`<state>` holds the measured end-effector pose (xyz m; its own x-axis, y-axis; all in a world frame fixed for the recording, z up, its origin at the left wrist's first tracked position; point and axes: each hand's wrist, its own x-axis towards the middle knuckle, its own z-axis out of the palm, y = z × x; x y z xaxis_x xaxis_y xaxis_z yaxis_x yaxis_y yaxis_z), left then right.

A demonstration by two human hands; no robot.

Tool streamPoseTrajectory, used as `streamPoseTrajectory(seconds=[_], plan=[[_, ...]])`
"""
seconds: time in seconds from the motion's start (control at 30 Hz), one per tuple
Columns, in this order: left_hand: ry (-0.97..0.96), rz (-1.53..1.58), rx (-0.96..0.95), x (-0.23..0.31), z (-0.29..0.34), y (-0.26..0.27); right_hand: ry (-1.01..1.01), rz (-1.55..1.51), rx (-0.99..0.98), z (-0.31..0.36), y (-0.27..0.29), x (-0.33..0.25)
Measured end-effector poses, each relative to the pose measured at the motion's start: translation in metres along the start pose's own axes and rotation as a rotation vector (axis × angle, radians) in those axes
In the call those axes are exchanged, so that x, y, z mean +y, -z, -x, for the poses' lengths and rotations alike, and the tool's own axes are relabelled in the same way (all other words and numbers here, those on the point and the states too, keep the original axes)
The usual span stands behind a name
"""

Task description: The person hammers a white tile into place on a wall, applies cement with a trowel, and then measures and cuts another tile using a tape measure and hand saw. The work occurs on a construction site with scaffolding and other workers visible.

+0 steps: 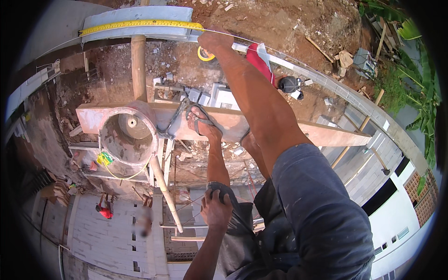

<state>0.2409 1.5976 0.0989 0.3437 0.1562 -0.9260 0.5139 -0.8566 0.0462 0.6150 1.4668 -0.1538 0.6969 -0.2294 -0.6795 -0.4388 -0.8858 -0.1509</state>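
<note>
My right hand (216, 41) reaches far forward with its fingers closed at the right end of a yellow tape measure (142, 23). The tape's blade lies stretched to the left along a pale grey block (137, 13) on the wall top. Just under that hand shows a round yellow thing (205, 58); whether it is the tape's case I cannot tell. A thin white string (254, 41) runs past the hand along the wall. My left hand (217, 210) rests on my bent knee, fingers spread over the dark cloth and holding nothing.
My sandalled feet stand on a narrow wooden plank (228, 122) high above the ground. On it sits a mortar-crusted bucket (129, 135), beside bamboo poles (138, 67). Two people in red, one at the right (261, 60) and one at the lower left (105, 211), are far below.
</note>
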Motion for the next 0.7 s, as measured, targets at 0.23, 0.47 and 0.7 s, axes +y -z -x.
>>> streamPoseTrajectory(seconds=[0.23,0.47,0.7], plan=[[-0.014,0.024,-0.014,-0.008,-0.001,-0.006,0.045,-0.01,0.031,0.001,-0.004,0.0],[-0.011,-0.004,0.006,-0.011,-0.002,-0.006,-0.004,-0.024,0.004,0.002,0.002,0.001],[0.025,0.03,-0.101,-0.013,-0.005,0.004,-0.011,-0.012,0.042,0.0,-0.005,-0.003]])
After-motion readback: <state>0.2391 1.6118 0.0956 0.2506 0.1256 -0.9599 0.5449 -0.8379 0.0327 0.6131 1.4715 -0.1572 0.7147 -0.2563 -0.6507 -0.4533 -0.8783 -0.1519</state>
